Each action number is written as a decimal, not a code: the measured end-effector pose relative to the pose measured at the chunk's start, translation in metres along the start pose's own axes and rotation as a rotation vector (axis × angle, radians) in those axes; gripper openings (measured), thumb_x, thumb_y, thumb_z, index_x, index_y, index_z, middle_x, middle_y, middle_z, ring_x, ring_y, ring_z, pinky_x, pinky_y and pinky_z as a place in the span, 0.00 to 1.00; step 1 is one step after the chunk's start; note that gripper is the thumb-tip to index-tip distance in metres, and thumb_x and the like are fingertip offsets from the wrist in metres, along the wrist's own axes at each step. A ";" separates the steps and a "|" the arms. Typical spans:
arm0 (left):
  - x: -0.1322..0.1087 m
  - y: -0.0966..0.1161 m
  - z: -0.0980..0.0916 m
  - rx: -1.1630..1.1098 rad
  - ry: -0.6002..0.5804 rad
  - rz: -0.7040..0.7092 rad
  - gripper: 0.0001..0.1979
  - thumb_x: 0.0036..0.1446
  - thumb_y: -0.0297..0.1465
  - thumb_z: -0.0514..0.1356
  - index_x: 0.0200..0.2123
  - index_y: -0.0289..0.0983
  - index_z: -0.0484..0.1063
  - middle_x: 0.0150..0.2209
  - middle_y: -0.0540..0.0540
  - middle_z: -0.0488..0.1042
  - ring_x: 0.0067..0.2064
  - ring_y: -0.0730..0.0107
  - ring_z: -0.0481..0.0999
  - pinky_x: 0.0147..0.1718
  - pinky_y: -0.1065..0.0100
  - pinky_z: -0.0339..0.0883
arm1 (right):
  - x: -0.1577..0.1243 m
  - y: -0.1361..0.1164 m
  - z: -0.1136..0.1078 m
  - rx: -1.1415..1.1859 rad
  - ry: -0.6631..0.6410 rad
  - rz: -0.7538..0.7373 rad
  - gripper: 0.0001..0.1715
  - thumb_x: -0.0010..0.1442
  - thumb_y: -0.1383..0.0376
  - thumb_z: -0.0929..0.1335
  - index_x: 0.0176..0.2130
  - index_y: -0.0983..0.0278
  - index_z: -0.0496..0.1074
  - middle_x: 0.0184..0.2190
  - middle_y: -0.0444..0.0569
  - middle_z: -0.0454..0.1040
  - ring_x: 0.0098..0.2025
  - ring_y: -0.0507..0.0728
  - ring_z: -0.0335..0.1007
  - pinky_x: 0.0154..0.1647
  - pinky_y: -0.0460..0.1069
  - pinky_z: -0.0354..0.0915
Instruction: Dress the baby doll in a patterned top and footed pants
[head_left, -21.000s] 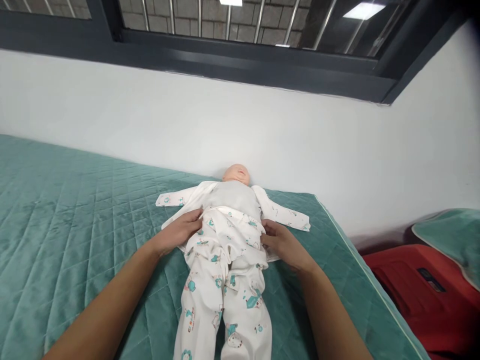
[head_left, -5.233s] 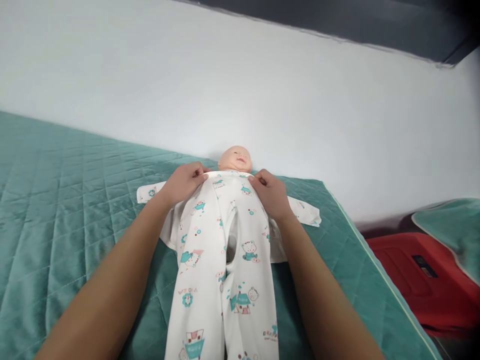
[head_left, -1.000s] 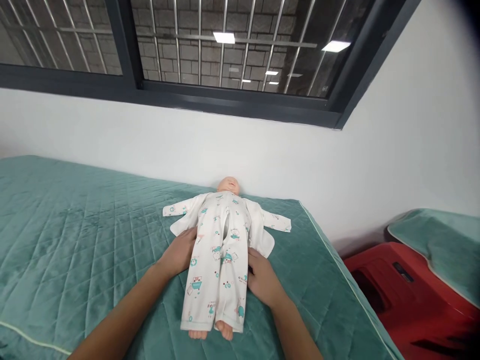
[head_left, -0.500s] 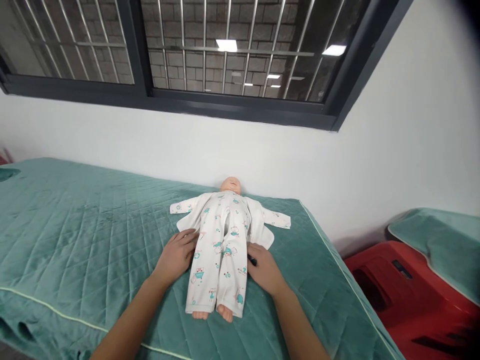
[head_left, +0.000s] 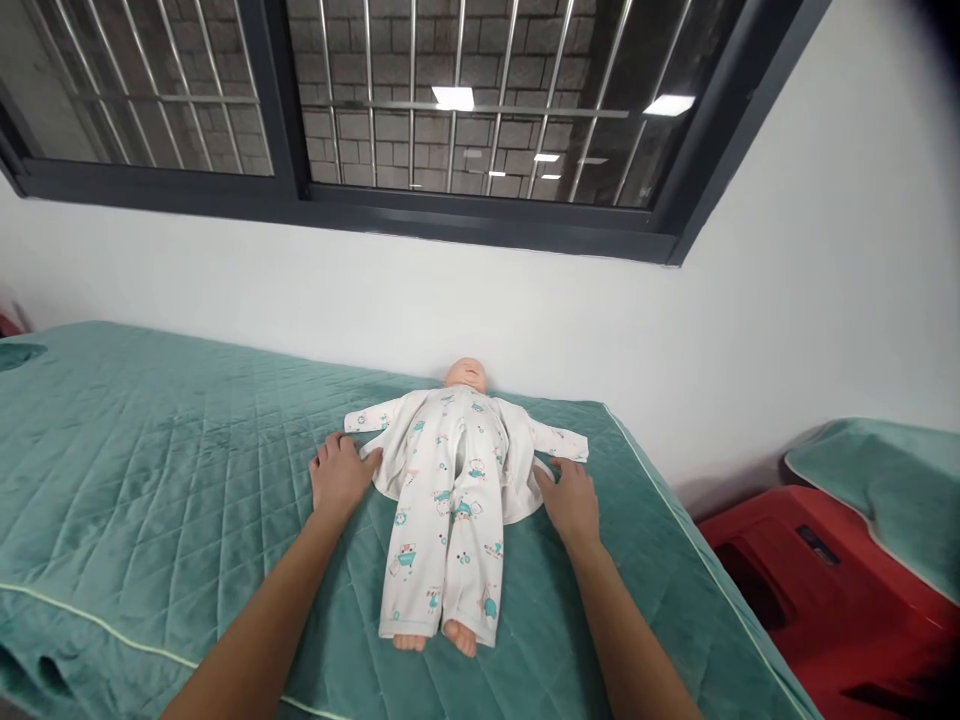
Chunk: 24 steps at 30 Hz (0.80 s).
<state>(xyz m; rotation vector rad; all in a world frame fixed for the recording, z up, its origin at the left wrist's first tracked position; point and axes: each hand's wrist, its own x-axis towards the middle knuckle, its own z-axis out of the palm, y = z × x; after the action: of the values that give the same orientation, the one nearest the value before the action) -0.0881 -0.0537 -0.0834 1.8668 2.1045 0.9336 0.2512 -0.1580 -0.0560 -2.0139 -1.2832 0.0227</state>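
A baby doll (head_left: 466,374) lies on its back on the bed, bare toes toward me. It has on white printed trousers (head_left: 442,540) and a matching long-sleeved top (head_left: 517,470), whose sleeves are spread out to both sides. At the top's left hem, my left hand (head_left: 341,477) rests with fingers apart and its thumb against the cloth edge. My right hand (head_left: 573,503) is at the hem on the other side, below the sleeve cuff. Its thumb stands apart from the fingers by the hem, and the fingertips are partly hidden.
A green quilted cover (head_left: 187,480) spreads over the bed, which meets a white wall (head_left: 420,300). Above is a dark-framed window (head_left: 480,215) with metal bars. Red plastic stools (head_left: 840,590) stand at the right, with a green cloth (head_left: 885,480) over them.
Both hands have moved outward and up from beside the trouser legs to the side hems of the top. The doll remains on its back, and the view has shifted slightly.
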 end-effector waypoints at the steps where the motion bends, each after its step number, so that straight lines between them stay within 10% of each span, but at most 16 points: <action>1: 0.002 0.000 0.000 -0.041 0.012 0.000 0.19 0.53 0.44 0.60 0.40 0.35 0.71 0.57 0.31 0.66 0.60 0.38 0.63 0.58 0.41 0.52 | 0.001 0.000 0.001 -0.046 -0.004 0.016 0.20 0.56 0.58 0.67 0.44 0.67 0.74 0.47 0.65 0.72 0.52 0.71 0.64 0.51 0.65 0.59; 6: 0.006 -0.009 -0.004 -0.244 0.096 -0.042 0.13 0.60 0.41 0.53 0.35 0.38 0.69 0.45 0.39 0.73 0.49 0.52 0.73 0.52 0.50 0.61 | -0.003 -0.006 0.004 -0.238 0.015 0.088 0.20 0.55 0.54 0.69 0.42 0.66 0.73 0.48 0.67 0.69 0.53 0.74 0.61 0.47 0.64 0.60; 11: 0.004 -0.015 -0.009 -0.398 0.222 -0.150 0.16 0.64 0.44 0.47 0.41 0.38 0.65 0.39 0.42 0.74 0.39 0.59 0.74 0.39 0.60 0.67 | 0.003 0.004 0.000 0.215 0.066 0.180 0.14 0.46 0.56 0.71 0.22 0.61 0.66 0.32 0.53 0.71 0.42 0.66 0.65 0.45 0.60 0.60; 17: 0.001 -0.012 -0.010 -0.505 0.225 -0.173 0.16 0.62 0.45 0.51 0.38 0.39 0.65 0.35 0.45 0.73 0.37 0.59 0.73 0.38 0.61 0.65 | -0.002 0.012 -0.008 0.539 0.191 0.318 0.20 0.53 0.49 0.64 0.33 0.62 0.68 0.28 0.46 0.71 0.30 0.57 0.65 0.31 0.52 0.62; 24: 0.008 0.005 -0.024 -0.661 0.186 -0.134 0.17 0.60 0.47 0.53 0.34 0.38 0.65 0.31 0.47 0.71 0.33 0.62 0.71 0.34 0.62 0.66 | 0.014 -0.060 -0.020 1.268 -0.156 0.151 0.20 0.58 0.50 0.64 0.42 0.60 0.73 0.47 0.52 0.76 0.49 0.63 0.73 0.45 0.57 0.70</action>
<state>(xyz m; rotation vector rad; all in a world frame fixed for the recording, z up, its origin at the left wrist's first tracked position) -0.0981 -0.0541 -0.0595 1.3274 1.6730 1.5716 0.2194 -0.1451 -0.0011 -0.9825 -0.8090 0.8510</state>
